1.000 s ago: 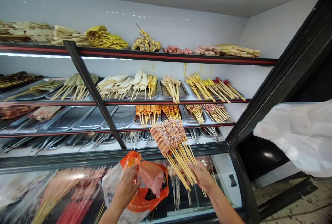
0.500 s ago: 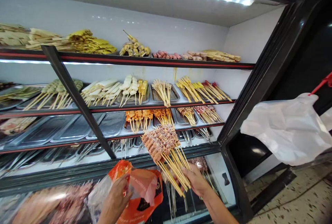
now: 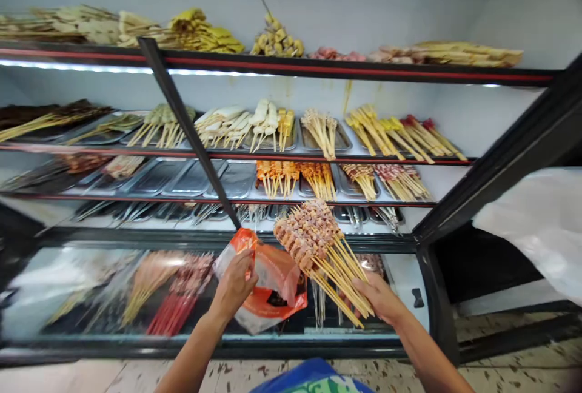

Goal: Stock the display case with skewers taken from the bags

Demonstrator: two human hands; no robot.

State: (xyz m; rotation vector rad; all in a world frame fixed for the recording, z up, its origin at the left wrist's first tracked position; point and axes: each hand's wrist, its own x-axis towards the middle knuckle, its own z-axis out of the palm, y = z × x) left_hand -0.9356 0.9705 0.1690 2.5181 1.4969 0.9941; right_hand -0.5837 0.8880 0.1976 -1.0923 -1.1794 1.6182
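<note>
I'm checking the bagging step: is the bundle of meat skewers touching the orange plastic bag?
Cannot tell. In the head view the meat skewers in the right hand overlap the edge of the orange plastic bag held by the left hand, with no plain gap or contact.

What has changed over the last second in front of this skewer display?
Mostly the view tilted down, showing floor. The right hand keeps its bundle of meat skewers; the left hand keeps the orange plastic bag. Nothing was let go; the shelves look unchanged.
</note>
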